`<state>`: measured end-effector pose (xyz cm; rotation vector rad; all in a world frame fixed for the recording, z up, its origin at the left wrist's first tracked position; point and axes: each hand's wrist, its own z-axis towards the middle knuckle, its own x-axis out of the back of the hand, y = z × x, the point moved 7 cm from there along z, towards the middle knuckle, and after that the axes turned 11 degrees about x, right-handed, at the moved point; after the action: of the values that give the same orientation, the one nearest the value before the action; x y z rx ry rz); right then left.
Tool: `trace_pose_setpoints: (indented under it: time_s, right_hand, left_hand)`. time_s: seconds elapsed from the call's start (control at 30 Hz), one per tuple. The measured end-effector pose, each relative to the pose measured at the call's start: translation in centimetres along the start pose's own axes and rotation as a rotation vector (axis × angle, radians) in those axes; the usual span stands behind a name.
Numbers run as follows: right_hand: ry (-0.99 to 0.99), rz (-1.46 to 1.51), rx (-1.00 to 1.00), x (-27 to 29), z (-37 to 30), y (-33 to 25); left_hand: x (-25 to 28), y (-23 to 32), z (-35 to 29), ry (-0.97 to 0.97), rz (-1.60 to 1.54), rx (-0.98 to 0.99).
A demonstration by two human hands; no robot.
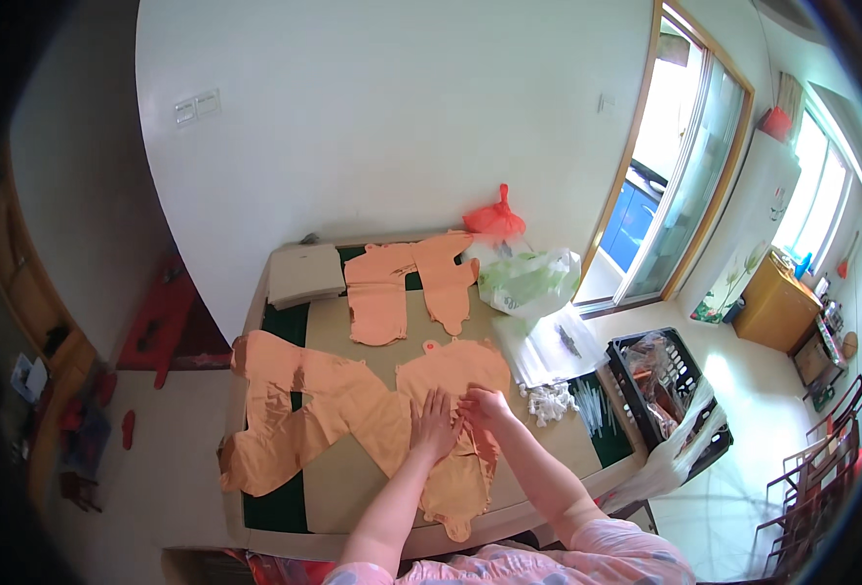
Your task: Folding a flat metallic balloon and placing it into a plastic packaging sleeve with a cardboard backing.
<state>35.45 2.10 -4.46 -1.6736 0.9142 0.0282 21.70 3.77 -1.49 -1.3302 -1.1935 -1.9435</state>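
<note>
A flat, shiny peach-gold foil balloon [455, 366] lies in front of me on the table, with small tabs along its edge. Flat on its middle rests my left hand [435, 426], the fingers stretched out. Just right of it, my right hand [487, 408] is closed, its fingertips pinching the foil; the exact spot they grip is partly hidden. To the left spreads another creased foil balloon [290, 414], reaching up to the one under my hands. Further back lies a third flat foil piece [377, 297].
A grey-beige stack [304, 276] sits at the back left of the table [353, 502]. Along the right are a red bag [497, 216], a green-white plastic bag [528, 283], white sheets [553, 349], a crumpled white bundle [551, 403] and thin clear straws [595, 408]. A black crate [685, 375] stands beside the table.
</note>
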Motion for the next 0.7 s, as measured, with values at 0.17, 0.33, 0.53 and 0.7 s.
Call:
trace_pose_setpoints:
  time_s: [0.17,0.33,0.53,0.7]
  right_hand:
    - [0.212,-1.352,0.669,1.0,3.7,-9.1]
    - [0.279,-1.628,0.241,0.4,5.5,-9.1]
    - [0.328,-1.697,0.422,1.4,6.8,-9.8]
    - [0.175,-1.512,0.662,-2.5,5.1,-11.6]
  left_hand:
    - [-0.1,0.7,0.1,-0.005,0.112,-0.030]
    - [0.1,-0.2,-0.2,-0.060,0.117,0.011]
    - [-0.9,0.5,0.1,0.011,0.084,-0.030]
    - [-0.4,1.0,0.0,0.052,0.171,-0.047]
